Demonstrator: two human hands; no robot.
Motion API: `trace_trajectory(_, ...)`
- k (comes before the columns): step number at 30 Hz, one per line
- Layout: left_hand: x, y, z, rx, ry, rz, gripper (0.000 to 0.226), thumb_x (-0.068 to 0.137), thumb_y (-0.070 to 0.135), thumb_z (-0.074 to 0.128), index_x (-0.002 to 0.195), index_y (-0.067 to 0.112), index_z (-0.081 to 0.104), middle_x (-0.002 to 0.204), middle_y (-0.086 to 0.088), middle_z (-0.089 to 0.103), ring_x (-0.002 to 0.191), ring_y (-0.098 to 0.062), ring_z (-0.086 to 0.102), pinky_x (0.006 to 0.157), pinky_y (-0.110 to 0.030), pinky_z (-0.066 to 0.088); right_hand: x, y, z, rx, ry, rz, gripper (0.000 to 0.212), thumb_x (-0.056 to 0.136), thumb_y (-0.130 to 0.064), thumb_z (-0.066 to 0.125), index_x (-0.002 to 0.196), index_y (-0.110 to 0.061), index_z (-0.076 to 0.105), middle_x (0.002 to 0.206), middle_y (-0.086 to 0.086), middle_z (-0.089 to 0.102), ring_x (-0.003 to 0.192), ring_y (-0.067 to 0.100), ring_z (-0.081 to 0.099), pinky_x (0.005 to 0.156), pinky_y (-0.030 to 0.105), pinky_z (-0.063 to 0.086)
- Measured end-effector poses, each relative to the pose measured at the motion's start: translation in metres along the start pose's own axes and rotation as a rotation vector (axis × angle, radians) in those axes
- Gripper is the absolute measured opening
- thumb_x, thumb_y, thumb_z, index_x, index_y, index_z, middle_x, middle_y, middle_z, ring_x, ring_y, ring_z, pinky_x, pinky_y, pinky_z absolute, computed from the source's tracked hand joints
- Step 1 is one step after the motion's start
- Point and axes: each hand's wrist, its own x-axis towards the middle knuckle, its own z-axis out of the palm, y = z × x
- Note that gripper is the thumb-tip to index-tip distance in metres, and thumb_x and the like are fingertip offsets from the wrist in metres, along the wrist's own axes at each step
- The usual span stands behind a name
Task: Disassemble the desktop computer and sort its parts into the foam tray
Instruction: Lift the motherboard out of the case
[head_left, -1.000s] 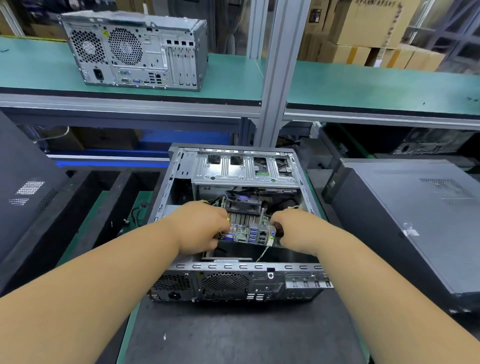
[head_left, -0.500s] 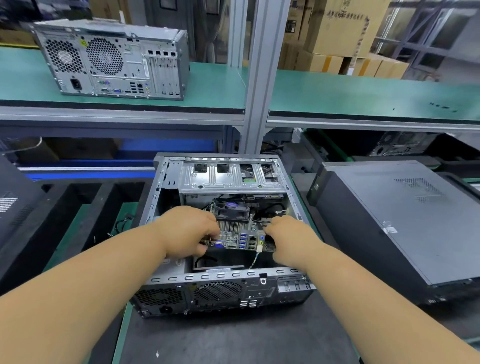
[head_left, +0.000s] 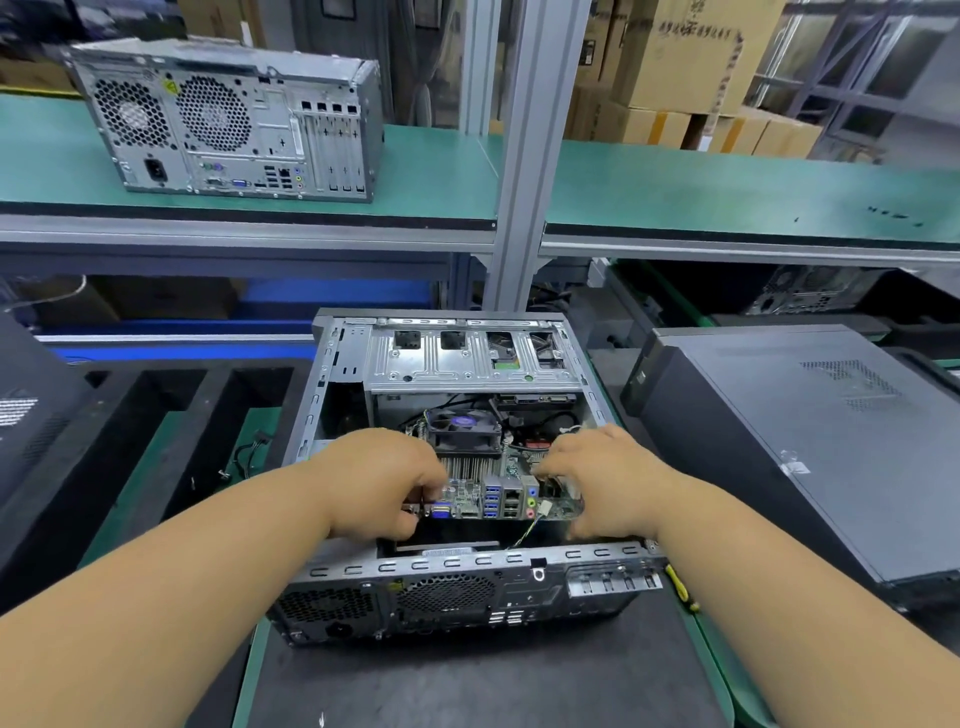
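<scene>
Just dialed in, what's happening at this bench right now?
A person has both hands inside the open grey metal desktop case lying on its side. The left hand and right hand grip opposite edges of the green motherboard, which carries a black fan and finned heatsink. The board looks tilted up but remains inside. The black foam tray waits left.
</scene>
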Motion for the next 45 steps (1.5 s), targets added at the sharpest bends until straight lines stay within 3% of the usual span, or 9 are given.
trace_trajectory(3,-0.002,-0.001,-0.002,-0.035,0.019,-0.017,0.017,0.078,0.031,0.065,0.094,0.033,0.058,0.088,0.018,0.048,0.081,-0.007,0.050,0.072,-0.025,0.045,-0.007,0.006,-0.002,-0.023,-0.056,0.042,0.064,0.070,-0.030,0.067,0.132,-0.031,0.051,0.117,-0.006,0.053,0.117,0.016,0.049,0.113,0.037,0.012)
trace_trajectory(7,-0.004,-0.004,-0.010,-0.065,0.081,-0.035,0.022,0.075,0.031,0.065,0.096,0.035,0.061,0.086,0.020,0.048,0.078,-0.002,0.047,0.070,-0.022,0.042,-0.013,0.010,-0.008,0.031,0.013,0.053,0.052,0.068,-0.023,0.060,0.120,-0.032,0.060,0.096,-0.009,0.056,0.096,0.013,0.053,0.113,0.032,0.016)
trace_trajectory(13,-0.005,-0.010,-0.018,-0.130,0.118,-0.053,0.026,0.073,0.031,0.068,0.099,0.036,0.065,0.087,0.023,0.052,0.079,0.002,0.049,0.072,-0.019,0.042,-0.015,0.008,-0.008,0.054,-0.009,0.069,0.053,0.074,-0.024,0.058,0.127,-0.030,0.058,0.104,-0.006,0.056,0.103,0.017,0.053,0.106,0.037,0.029)
trace_trajectory(23,-0.001,-0.016,-0.024,-0.084,0.141,-0.044,0.025,0.076,0.032,0.068,0.100,0.038,0.063,0.085,0.025,0.049,0.079,0.002,0.047,0.062,-0.009,0.031,-0.017,-0.003,-0.012,0.003,-0.023,0.123,0.053,0.078,-0.019,0.057,0.130,-0.025,0.057,0.113,-0.002,0.057,0.105,0.022,0.056,0.104,0.037,0.033)
trace_trajectory(28,-0.005,-0.009,-0.022,-0.127,0.155,-0.066,0.024,0.076,0.028,0.068,0.098,0.034,0.060,0.092,0.021,0.051,0.083,-0.002,0.049,0.069,-0.018,0.038,-0.013,-0.013,-0.008,-0.059,0.028,0.192,0.046,0.078,-0.015,0.055,0.123,-0.023,0.056,0.105,-0.001,0.055,0.096,0.023,0.056,0.097,0.037,0.037)
trace_trajectory(34,-0.005,0.001,-0.024,0.031,0.112,-0.056,0.026,0.077,0.023,0.064,0.100,0.029,0.056,0.097,0.015,0.052,0.088,-0.011,0.051,0.074,-0.027,0.042,-0.009,-0.024,-0.002,-0.278,-0.058,0.249,0.054,0.084,-0.011,0.055,0.135,-0.014,0.038,0.132,0.009,0.046,0.120,0.028,0.047,0.106,0.040,0.029)
trace_trajectory(38,-0.002,0.003,-0.026,0.112,0.061,-0.051,0.029,0.077,0.012,0.062,0.100,0.028,0.052,0.104,0.011,0.053,0.093,-0.016,0.053,0.081,-0.036,0.047,-0.006,-0.029,-0.008,-0.281,-0.093,0.272,0.052,0.085,-0.011,0.055,0.135,-0.010,0.040,0.130,0.013,0.046,0.119,0.031,0.047,0.106,0.043,0.029)
trace_trajectory(45,-0.002,0.006,-0.017,0.128,0.098,-0.041,0.025,0.074,0.006,0.057,0.091,0.023,0.048,0.097,0.008,0.052,0.086,-0.017,0.050,0.075,-0.032,0.042,-0.007,-0.033,-0.005,-0.248,-0.124,0.278,0.054,0.086,-0.010,0.052,0.137,-0.007,0.035,0.134,0.016,0.040,0.124,0.034,0.040,0.108,0.048,0.025)
